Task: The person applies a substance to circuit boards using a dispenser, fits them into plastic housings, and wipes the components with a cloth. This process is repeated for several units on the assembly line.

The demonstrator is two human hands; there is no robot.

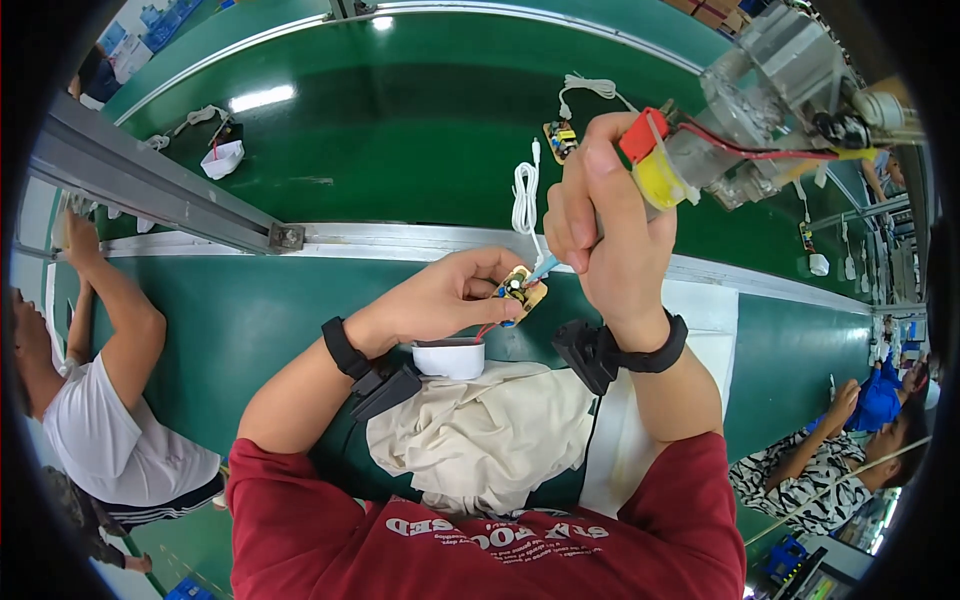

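Observation:
My left hand (455,295) is closed on a small circuit board (518,292), thumb and fingers gripping its edges. Red wires run from the board down to a white plastic housing (449,358) beneath my left wrist. My right hand (620,220) is wrapped round a dispensing gun (668,165) with a red part, a yellow collar and a clear, bulky upper body. Its pale blue tapered nozzle (542,268) points down at the board; whether the tip touches cannot be made out. A coiled white cable (525,197) extends from near the board onto the green belt.
Across the metal rail (400,240) lies a green conveyor belt (400,140) carrying another board (562,138) with cable and a white housing (222,160). Cream cloth (480,430) lies before me, white sheet (700,340) to the right. A metal post (150,180) stands left; co-workers sit on both sides.

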